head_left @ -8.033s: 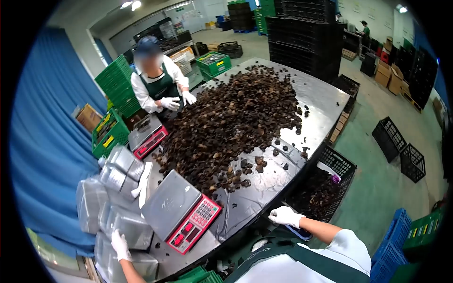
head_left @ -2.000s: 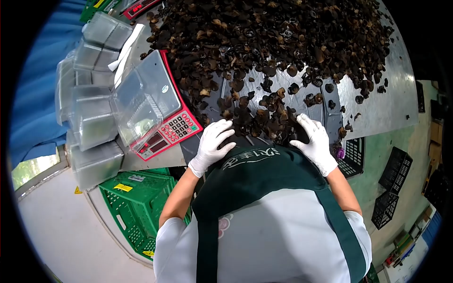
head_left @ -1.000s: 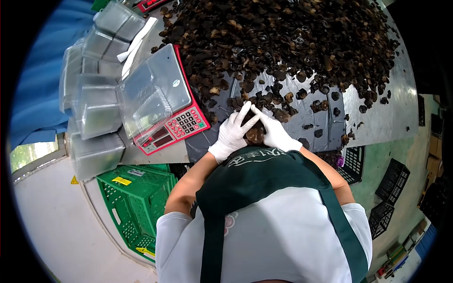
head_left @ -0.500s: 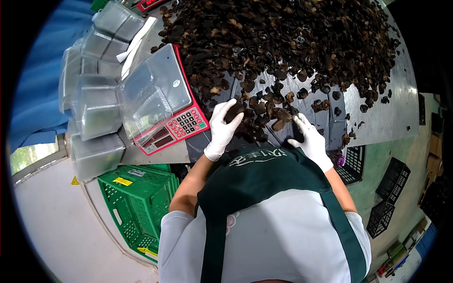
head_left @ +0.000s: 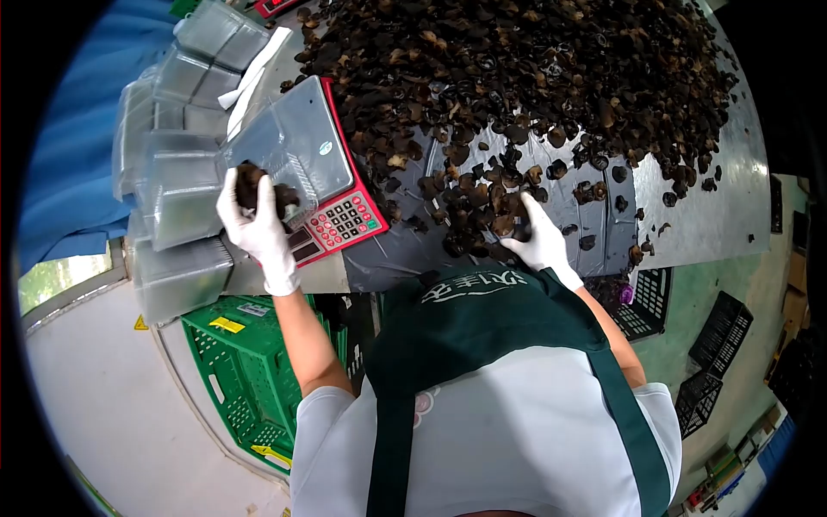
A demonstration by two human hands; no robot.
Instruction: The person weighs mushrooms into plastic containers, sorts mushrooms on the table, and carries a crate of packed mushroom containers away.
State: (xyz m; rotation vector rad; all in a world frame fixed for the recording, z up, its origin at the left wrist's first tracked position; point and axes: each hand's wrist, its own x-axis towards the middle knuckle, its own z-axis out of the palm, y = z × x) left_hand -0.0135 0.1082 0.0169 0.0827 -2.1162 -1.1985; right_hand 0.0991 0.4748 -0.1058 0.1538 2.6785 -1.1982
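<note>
My left hand, in a white glove, is closed around a small clump of dark wood ear mushrooms. It is above the clear plastic container, which rests on the red digital scale. Beside a small pile of wood ear mushrooms on the grey sheet, my gloved right hand has its thumb and fingers apart. Its fingertips are at the pile's right edge, with no piece visibly gripped. Part of the container is hidden behind the left hand.
A large heap of wood ear mushrooms covers the back of the metal table. Stacked clear containers stand left of the scale. Below the table are a green crate and black crates.
My left hand has moved left from the small pile to over the container, carrying mushrooms. My right hand has shifted slightly left and stays at the pile's edge.
</note>
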